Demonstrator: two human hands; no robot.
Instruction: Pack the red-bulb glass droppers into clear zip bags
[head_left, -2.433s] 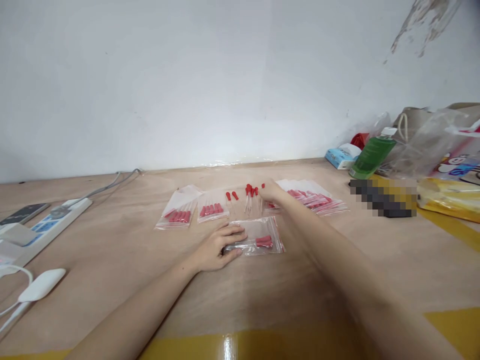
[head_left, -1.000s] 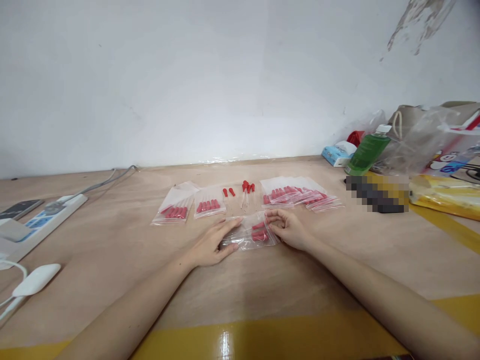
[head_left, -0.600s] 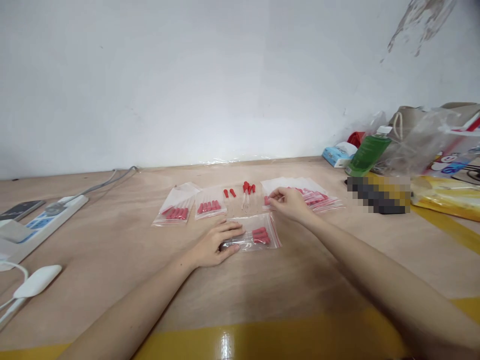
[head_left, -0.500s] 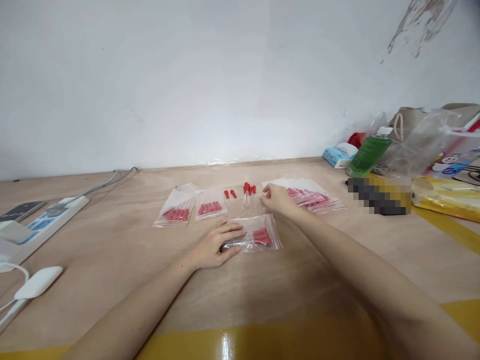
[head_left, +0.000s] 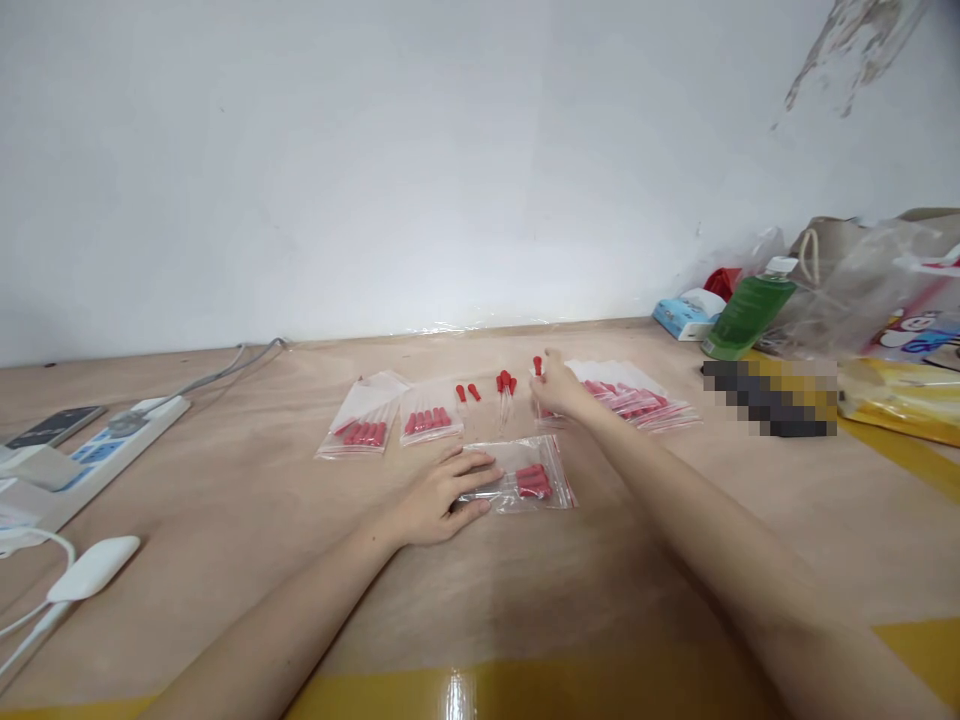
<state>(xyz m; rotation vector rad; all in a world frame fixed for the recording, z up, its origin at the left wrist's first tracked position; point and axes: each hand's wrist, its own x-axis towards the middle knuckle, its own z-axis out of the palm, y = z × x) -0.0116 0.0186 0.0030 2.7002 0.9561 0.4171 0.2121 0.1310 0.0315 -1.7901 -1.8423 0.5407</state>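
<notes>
Left hand (head_left: 442,497) flat, fingers spread, pressing open zip bag (head_left: 534,482) at table (head_left: 225,520) centre. Right hand (head_left: 556,389) at one o'clock from bag, pinching red-capped dropper (head_left: 537,367). Loose droppers (head_left: 504,385) at twelve.

bare table (head_left: 225,500) left, clutter (head_left: 862,300) right

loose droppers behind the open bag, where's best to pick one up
Pinch a loose dropper by its red bulb, from above with the right hand. The bulbs are the thick, easily seen part and point toward the wall; the clear stems are thin, lie flat on the table and are hard to make out.
</notes>
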